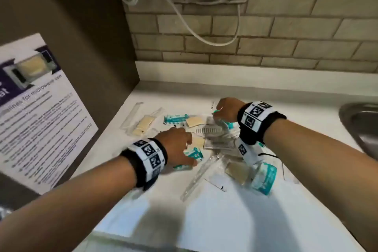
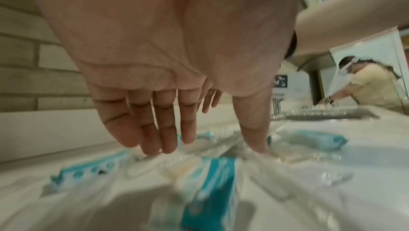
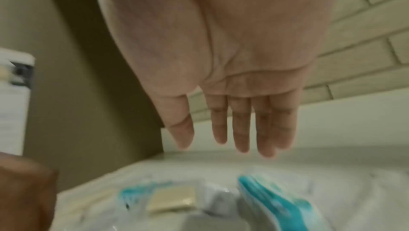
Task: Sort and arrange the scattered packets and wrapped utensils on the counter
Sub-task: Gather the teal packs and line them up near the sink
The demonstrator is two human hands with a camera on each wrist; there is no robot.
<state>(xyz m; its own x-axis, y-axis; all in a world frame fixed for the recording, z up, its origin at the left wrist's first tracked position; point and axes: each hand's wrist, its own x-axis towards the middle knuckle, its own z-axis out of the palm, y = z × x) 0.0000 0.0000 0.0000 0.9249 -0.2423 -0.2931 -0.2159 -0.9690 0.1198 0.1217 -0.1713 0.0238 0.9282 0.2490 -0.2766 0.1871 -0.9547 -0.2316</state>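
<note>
Several teal-and-white packets, beige packets and clear-wrapped utensils lie scattered on the white counter (image 1: 225, 221). My left hand (image 1: 191, 151) hovers low over a teal packet (image 1: 193, 154) with fingers straight; in the left wrist view the left hand (image 2: 208, 150) points down, its thumb tip touching clear wrap, and a teal packet (image 2: 217, 191) lies below. My right hand (image 1: 216, 112) reaches over the far side of the pile. The right wrist view shows the right hand (image 3: 219, 147) empty, fingers straight, above a teal packet (image 3: 276, 205) and a beige packet (image 3: 172, 198).
A brown panel with a printed notice (image 1: 41, 108) walls the left side. A steel sink (image 1: 360, 129) lies at the right edge. A white cord (image 1: 184, 18) hangs on the brick backsplash. Another person (image 2: 372, 87) works further along the counter.
</note>
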